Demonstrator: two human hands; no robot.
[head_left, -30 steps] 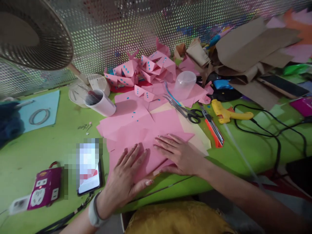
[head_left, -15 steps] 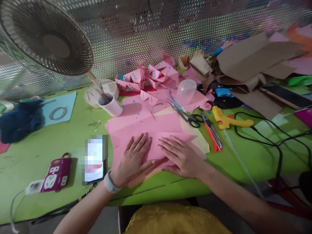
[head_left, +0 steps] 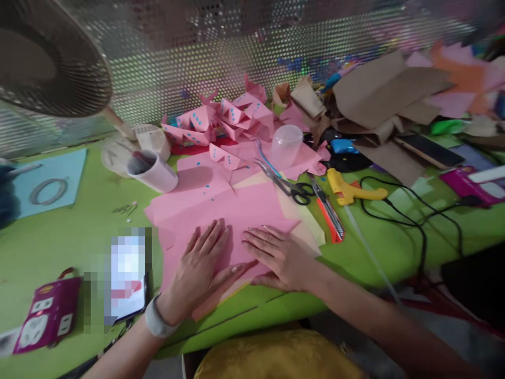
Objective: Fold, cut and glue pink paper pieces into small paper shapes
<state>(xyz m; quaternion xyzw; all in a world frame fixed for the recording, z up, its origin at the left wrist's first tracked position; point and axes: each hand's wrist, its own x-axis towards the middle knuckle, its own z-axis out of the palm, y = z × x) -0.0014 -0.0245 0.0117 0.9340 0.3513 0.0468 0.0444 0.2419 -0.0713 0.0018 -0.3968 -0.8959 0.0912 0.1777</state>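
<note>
From where I stand, overlapping paper sheets [head_left: 256,197] lie at the front of the desk [head_left: 94,210], with the left hand [head_left: 203,263] and right hand [head_left: 280,258] side by side on them. Left of the sheets is a phone [head_left: 128,287], and left of that a socket block [head_left: 49,310]. Behind the phone stands a cup [head_left: 163,176], a fan [head_left: 79,79] further back and left. Scissors [head_left: 292,190], a cutter [head_left: 330,216] and a glue gun [head_left: 351,190] run rightward in that order. Behind the sheets sits a heap of folded paper [head_left: 246,116], before the mesh panel [head_left: 165,68].
</note>
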